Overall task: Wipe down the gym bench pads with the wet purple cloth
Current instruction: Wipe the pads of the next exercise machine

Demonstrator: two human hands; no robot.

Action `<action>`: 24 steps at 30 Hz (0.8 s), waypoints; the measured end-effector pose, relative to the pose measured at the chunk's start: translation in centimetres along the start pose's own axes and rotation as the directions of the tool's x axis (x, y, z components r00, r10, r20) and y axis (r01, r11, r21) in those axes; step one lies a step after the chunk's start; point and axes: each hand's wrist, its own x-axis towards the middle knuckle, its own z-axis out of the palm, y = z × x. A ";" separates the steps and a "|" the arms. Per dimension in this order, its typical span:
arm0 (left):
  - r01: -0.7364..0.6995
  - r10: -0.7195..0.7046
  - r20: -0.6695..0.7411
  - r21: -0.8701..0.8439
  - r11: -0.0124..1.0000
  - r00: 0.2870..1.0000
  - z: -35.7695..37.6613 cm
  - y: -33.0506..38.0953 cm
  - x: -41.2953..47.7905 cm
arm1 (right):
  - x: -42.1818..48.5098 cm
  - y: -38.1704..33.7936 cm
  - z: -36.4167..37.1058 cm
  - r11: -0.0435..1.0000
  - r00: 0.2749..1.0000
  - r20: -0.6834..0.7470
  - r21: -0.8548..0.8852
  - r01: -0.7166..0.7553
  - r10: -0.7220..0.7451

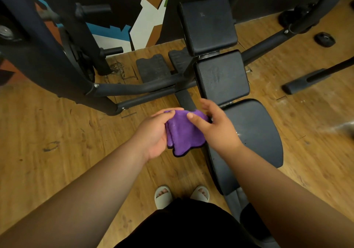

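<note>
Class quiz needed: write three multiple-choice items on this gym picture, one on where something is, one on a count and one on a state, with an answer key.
1. Where is the purple cloth?
A. Lying on the floor
B. Held up beside the seat pad
C. Draped over a frame bar

2. How many black pads lie in a row?
A. One
B. Five
C. Three

3. How does the purple cloth look?
A. Bunched in loose folds
B. Stretched flat and taut
C. Rolled into a tight ball

Key:
1 B: the left hand and right hand both grip it in the air, left of the seat pad.
2 C: the back pad, middle pad and seat pad.
3 A: layered folds show between the hands.
</note>
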 end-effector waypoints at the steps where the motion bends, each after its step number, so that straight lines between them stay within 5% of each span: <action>1: 0.007 -0.007 0.014 -0.009 1.000 1.000 0.0 0.0 0.0 | 0.0 -0.1 0.0 0.987 0.993 0.075 0.121 -0.101 0.092; 3: 0.011 -0.011 0.010 -0.004 1.000 1.000 0.0 -0.1 0.2 | -0.2 0.0 0.2 0.930 0.973 0.162 0.305 -0.207 0.164; 10: -0.024 0.030 -0.029 0.185 0.982 0.999 0.3 -1.0 -0.3 | -0.6 0.4 0.4 0.934 0.990 0.040 0.327 -0.144 0.138; 17: -0.113 0.149 -0.159 0.217 0.970 0.976 1.0 -1.5 -0.3 | -0.9 1.1 -0.4 0.859 0.979 0.101 0.470 -0.204 0.178; 24: -0.072 0.073 0.006 0.295 0.953 0.997 1.3 -2.2 -0.8 | -1.1 1.9 -0.9 0.847 0.976 0.010 0.496 -0.193 0.216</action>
